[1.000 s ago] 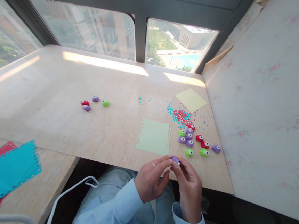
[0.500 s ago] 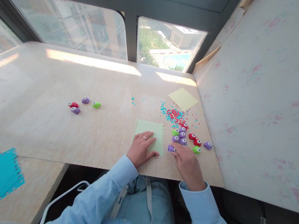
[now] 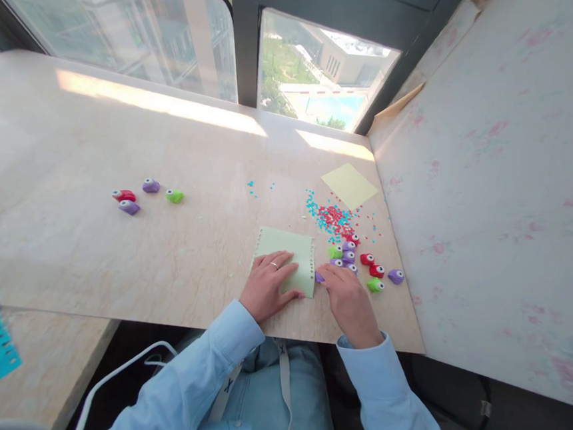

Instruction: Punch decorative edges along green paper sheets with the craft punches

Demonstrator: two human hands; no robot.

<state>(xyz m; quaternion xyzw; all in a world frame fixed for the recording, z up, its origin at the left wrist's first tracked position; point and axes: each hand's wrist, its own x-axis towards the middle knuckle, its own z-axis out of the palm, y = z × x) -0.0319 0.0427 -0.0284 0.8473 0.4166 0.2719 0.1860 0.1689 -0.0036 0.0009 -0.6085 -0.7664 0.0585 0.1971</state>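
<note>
The left hand (image 3: 268,281) lay flat and spread, palm down, on the pale green sheet (image 3: 289,242) near the front edge of the tabletop (image 3: 112,253), gripping nothing. The right hand (image 3: 348,302) had its fingers curled over a small purple punch (image 3: 319,277) at the sheet's right edge, a cluster of punches (image 3: 367,258) and confetti (image 3: 334,218) just beyond

- Your bench (image 3: 112,260) is pale and stone-patterned, and it reaches the far windows.
- A pale green sheet (image 3: 284,243) lies near you, right of centre. A purple punch (image 3: 319,276) touches its right edge.
- Just right of it is a cluster of small punches (image 3: 365,258). Farther off lie red and blue confetti (image 3: 334,218) and a yellow sheet (image 3: 349,185).
- Four more punches (image 3: 151,186) sit well apart on the left.
</note>
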